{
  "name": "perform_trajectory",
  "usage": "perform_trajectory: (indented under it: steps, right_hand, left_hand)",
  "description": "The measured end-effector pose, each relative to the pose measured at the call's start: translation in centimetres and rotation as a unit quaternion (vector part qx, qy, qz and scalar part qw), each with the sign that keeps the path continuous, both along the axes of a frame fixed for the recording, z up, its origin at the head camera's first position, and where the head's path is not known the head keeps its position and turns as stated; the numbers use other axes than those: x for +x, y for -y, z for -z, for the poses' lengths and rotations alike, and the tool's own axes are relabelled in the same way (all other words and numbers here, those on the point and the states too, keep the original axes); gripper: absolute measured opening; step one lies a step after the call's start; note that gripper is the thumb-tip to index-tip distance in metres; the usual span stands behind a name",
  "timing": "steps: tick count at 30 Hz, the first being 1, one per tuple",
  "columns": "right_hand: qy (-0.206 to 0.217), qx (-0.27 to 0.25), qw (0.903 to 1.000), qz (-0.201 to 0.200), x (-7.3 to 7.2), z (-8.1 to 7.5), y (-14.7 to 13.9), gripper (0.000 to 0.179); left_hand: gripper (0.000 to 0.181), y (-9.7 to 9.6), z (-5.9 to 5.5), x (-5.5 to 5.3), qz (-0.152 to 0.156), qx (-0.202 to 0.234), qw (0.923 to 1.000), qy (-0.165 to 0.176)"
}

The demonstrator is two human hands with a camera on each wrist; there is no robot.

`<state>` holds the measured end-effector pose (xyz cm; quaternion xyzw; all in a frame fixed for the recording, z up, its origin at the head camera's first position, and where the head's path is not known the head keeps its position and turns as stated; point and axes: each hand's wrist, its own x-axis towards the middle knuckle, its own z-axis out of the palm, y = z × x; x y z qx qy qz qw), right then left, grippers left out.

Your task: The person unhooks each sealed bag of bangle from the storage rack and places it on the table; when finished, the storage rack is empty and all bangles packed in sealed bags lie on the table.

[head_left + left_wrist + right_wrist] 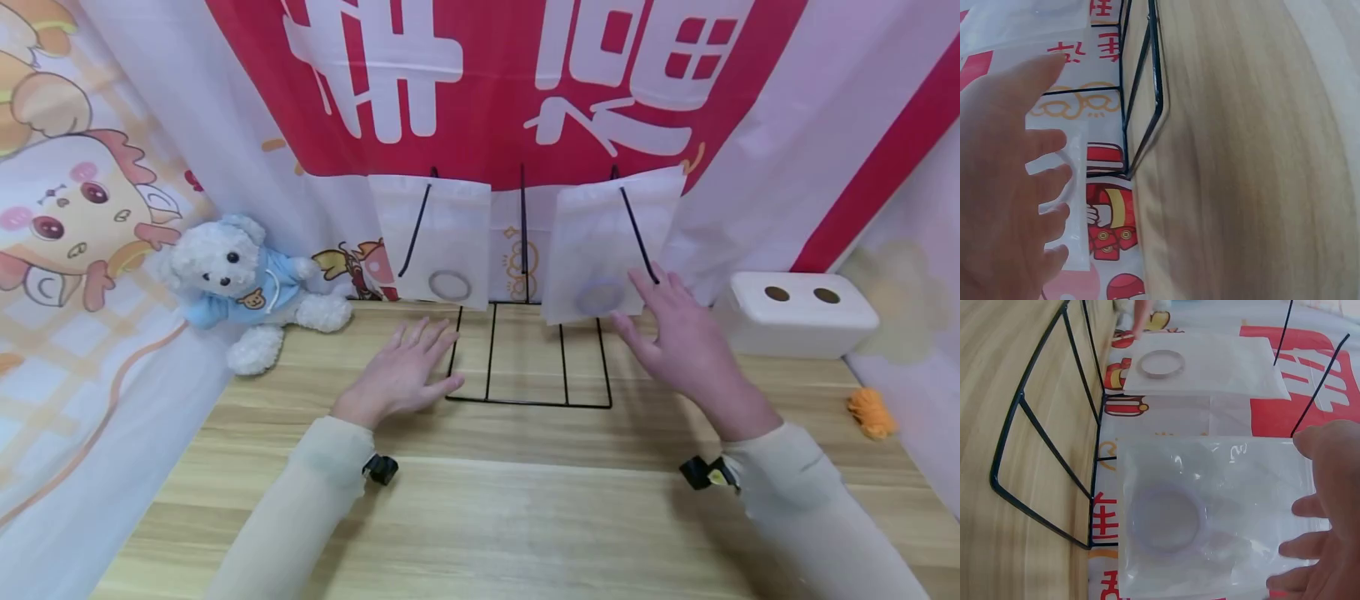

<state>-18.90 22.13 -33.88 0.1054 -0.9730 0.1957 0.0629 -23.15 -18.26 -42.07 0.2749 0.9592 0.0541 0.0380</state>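
Two translucent plastic bags hang from the prongs of a black wire rack [528, 404]: a left bag [435, 221] and a right bag [600, 242]. Each contains a ring-shaped item, the left ring [431, 287] greyish and the right ring [1167, 552] pale violet. My right hand [686, 337] is beside the right bag's lower right edge, fingers extended near a prong tip; whether it touches the bag I cannot tell. Fingers spread, my left hand [397, 371] hovers left of the rack's base, below the left bag, and holds nothing.
A white plush bear [251, 287] in a blue top sits at the back left. At the right stand a white box [802, 321] with two round holes and an orange yarn bundle [872, 413]. Behind the rack hangs a red and white printed cloth [495, 108].
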Motion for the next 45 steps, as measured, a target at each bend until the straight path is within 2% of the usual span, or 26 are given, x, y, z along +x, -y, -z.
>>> perform_trajectory:
  steps: [4, 6, 11, 14, 16, 19, 25, 30, 34, 41, 45]
  right_hand:
    - [-0.045, -0.036, 0.9984, 0.003, 0.0, 0.1, -0.2, 0.077]
    - [-0.088, -0.059, 0.9944, 0.003, 0.0, 0.2, -0.3, 0.068]
    - [-0.194, -0.126, 0.9729, 0.008, -0.4, 0.4, -0.5, 0.048]
    - [-0.218, -0.155, 0.9634, 0.004, -0.7, 0.3, -0.6, 0.041]
    - [-0.221, -0.165, 0.9613, -0.001, -0.9, 0.2, -0.7, 0.038]
    - [-0.203, -0.180, 0.9625, -0.006, -1.1, -0.1, -0.9, 0.035]
    - [-0.166, -0.197, 0.9663, 0.011, -1.6, -1.0, -1.2, 0.033]
    - [-0.157, -0.212, 0.9642, 0.022, -2.1, -1.9, -1.8, 0.035]
    - [-0.159, -0.230, 0.9592, 0.044, -2.7, -2.5, -2.3, 0.038]
    - [-0.164, -0.268, 0.9441, 0.100, -4.1, -3.1, -3.5, 0.045]
    - [-0.143, -0.296, 0.9353, 0.130, -5.2, -3.3, -4.1, 0.048]
  left_hand:
    - [0.083, 0.1, 0.6, -0.6, 0.005, -0.001, 0.9999, 0.015]
    - [0.083, 0.2, 0.9, -0.9, 0.010, -0.002, 0.9997, 0.023]
    - [0.082, 0.4, 1.4, -1.5, 0.024, -0.003, 0.9986, 0.047]
    - [0.082, 0.5, 1.8, -1.9, 0.028, 0.000, 0.9978, 0.059]
    - [0.083, 0.6, 1.9, -2.0, 0.029, 0.004, 0.9970, 0.072]
    - [0.084, 0.7, 2.1, -2.2, 0.026, 0.007, 0.9954, 0.091]
    - [0.085, 0.8, 2.3, -2.4, 0.017, 0.004, 0.9932, 0.115]
    - [0.085, 1.0, 2.6, -2.5, 0.013, 0.010, 0.9915, 0.129]
    - [0.085, 1.0, 2.7, -2.5, 0.015, 0.009, 0.9920, 0.125]
    - [0.089, 1.4, 3.0, -2.6, 0.025, 0.024, 0.9911, 0.129]
    - [0.088, 1.2, 2.8, -2.5, 0.025, 0.021, 0.9912, 0.128]
